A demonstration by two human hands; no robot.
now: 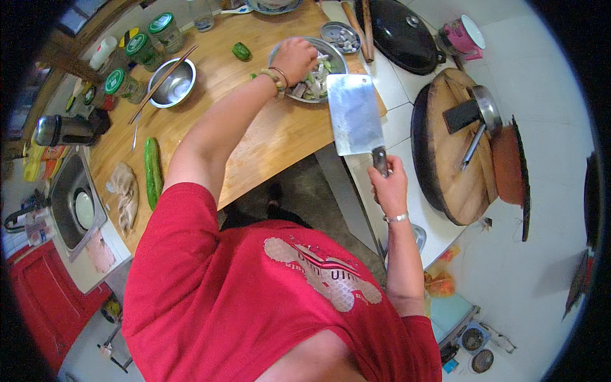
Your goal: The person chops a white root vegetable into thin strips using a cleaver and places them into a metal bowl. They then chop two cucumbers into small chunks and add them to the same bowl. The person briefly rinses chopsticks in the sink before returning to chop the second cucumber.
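My left hand [295, 59] reaches over a round metal bowl [342, 64] at the far side of the wooden board. In that bowl lie chopped pale and green food pieces [319, 79]. The fingers curl down at its rim and contents; their tips are hidden, so I cannot tell whether they grip anything. My right hand [390, 184] grips the dark handle of a Chinese cleaver [355, 114]. The broad blade is raised near the board's right edge, close to the bowl. A cut cucumber piece [242, 51] rests left of the bowl.
A long cucumber [152, 172] and a crumpled plastic bag [124, 196] lie at left on the wooden board [267, 143]. Chopsticks [164, 83] cross an empty metal bowl [177, 90]. Several green-lidded jars [164, 33] line the back. A round wooden lid [460, 148] stands at right.
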